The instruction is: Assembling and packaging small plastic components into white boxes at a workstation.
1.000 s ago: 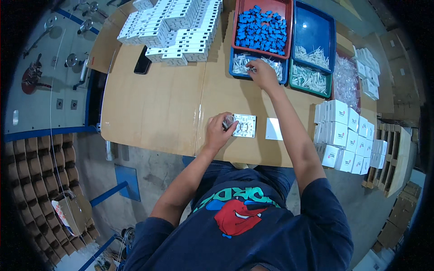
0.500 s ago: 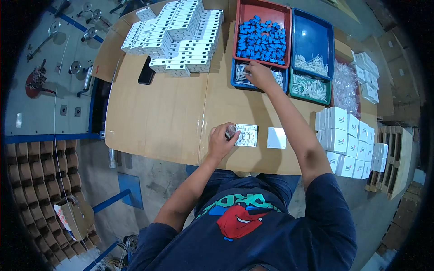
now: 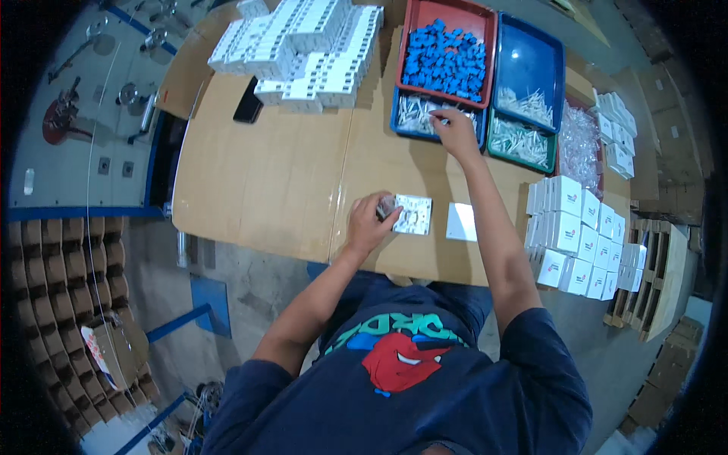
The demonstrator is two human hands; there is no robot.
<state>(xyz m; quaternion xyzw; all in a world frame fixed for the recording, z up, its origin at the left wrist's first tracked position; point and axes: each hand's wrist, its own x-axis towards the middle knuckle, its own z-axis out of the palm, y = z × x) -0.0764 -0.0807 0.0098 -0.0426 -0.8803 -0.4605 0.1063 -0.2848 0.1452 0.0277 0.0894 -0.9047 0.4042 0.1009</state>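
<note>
My left hand is closed round a small clear plastic bag, at the left edge of a white square plate with cut-outs. Its fingertips rest beside the plate on the cardboard-covered table. My right hand hovers at the front of a blue tray of small white and grey parts. Thumb and fingers there are pinched together; whatever is between them is too small to make out. A plain white square cover lies right of the plate, close to my right forearm.
A red tray of blue plugs overlaps the blue tray. Right of these stand another blue tray and a green tray, both with pale pins. White boxes are stacked at right, white units at far left, near a black phone.
My right hand has drawn back slightly from among the parts in the blue tray, its fingers now pinched. My left hand stays beside the white plate. The whole view has shifted a little.
</note>
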